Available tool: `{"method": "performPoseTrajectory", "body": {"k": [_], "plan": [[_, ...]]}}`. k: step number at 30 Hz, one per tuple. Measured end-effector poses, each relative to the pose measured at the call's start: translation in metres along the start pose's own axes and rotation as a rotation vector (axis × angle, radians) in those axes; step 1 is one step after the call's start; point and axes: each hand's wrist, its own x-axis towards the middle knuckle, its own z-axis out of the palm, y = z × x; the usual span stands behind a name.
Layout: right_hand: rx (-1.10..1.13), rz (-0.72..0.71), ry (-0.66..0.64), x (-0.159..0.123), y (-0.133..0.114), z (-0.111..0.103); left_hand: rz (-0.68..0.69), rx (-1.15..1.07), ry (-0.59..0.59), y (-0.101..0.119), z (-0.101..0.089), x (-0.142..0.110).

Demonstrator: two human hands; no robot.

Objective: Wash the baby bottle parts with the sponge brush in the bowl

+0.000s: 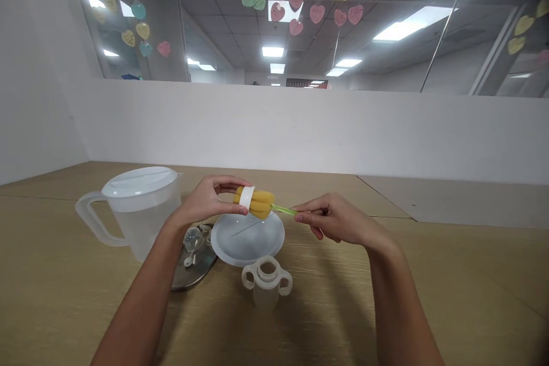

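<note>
A large translucent pitcher (148, 223) stands on the desk (450, 274) at the left, its white lid (143, 182) on and its handle turned outward. It seems to hold clear liquid to a level somewhat below the lid. Near it, a round metal tray (193, 278) carries small clear and white parts (194, 239); the left forearm partly covers the tray, so not all of its load can be seen. Just beside the tray sits a shallow white bowl (246, 246). A thin grey line crosses its inside, perhaps a slender rod, though this is hard to tell. In front of the bowl, a small translucent cup (266, 283) with two handles stands upright, its mouth open; what lies deep inside cannot be made out.

The yellow sponge brush (261, 203) is held in the air above the far part of the bowl, lying roughly sideways. Its head is made of plump, rounded yellow lobes, with a white band (246, 198) wrapped around it and a thin light-green stem (285, 210) pointing right. The person's left hand (208, 200) has its fingers parted by the width of the head, gripping it at the band. The right hand (338, 218) pinches the stem, fingers nearly closed on it.
</note>
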Motion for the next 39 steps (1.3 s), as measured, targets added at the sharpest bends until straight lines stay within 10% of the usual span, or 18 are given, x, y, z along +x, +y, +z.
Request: {"method": "performPoseTrajectory", "body": {"k": [13,20,39], "plan": [[0.006,0.033,-0.095,-0.009,0.005,-0.009,0.058,0.015,-0.027,-0.005,0.007,0.002],[-0.006,0.278,0.05,-0.027,0.025,-0.03,0.172,0.022,0.269,-0.018,-0.023,-0.004],[-0.034,0.073,0.13,0.002,0.005,-0.003,0.036,0.468,0.094,0.009,0.01,-0.002]]}}
